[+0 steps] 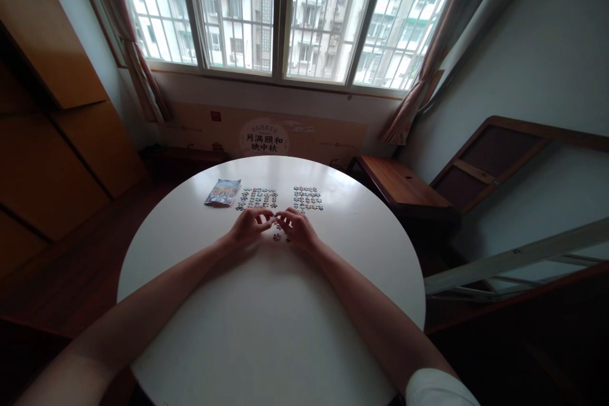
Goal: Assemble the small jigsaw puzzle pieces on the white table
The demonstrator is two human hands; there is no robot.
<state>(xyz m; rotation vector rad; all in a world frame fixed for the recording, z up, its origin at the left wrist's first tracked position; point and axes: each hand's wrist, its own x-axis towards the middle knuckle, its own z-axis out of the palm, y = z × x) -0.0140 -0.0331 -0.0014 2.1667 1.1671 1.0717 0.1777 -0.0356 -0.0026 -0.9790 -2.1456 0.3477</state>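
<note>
My left hand (pixel 248 226) and my right hand (pixel 299 228) meet over the middle of a round white table (pixel 266 330). Their fingertips are pinched together at a small jigsaw puzzle piece (pixel 275 218); which fingers bear it is too small to tell exactly. Just below the fingers, a few loose puzzle pieces (pixel 276 238) lie on the tabletop. Beyond my left hand several pieces are spread in rows (pixel 259 197). Another group of puzzle pieces (pixel 308 198) is laid out in rows beyond my right hand.
A colourful printed packet or picture sheet (pixel 222 193) lies left of the pieces. Past the table's far edge stand a wooden side table (pixel 404 181) on the right and a printed board (pixel 304 133) under the barred window. Wooden cabinets (pixel 57 158) are at the left.
</note>
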